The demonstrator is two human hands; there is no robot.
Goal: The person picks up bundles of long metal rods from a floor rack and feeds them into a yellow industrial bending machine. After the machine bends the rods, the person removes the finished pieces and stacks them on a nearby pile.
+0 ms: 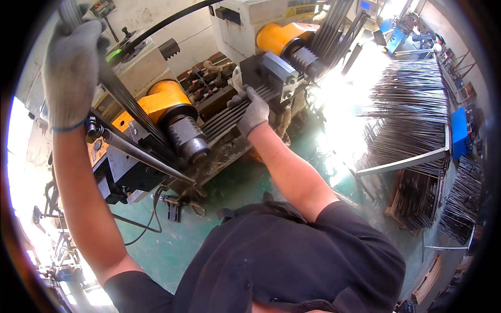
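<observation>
My left hand (71, 68), in a grey work glove, is closed around a bundle of long dark steel rods (128, 104) at the upper left; the rods slope down to the right across the machine. My right hand (252, 110), also gloved, rests on a flat row of rods (229, 117) lying on the machine's bed and grips their ends. The machine (172, 112) has two yellow housings with ribbed steel rollers, one near each hand. A single threaded rod (141, 154) lies below the left bundle.
A rack with several thin steel rods (412, 104) stands at the right, glaring in sunlight. More rod bundles (459, 203) lean lower right. The floor (172, 245) is green, with a cable and a small clamp on it. Another bundle (334, 26) rises behind the far roller.
</observation>
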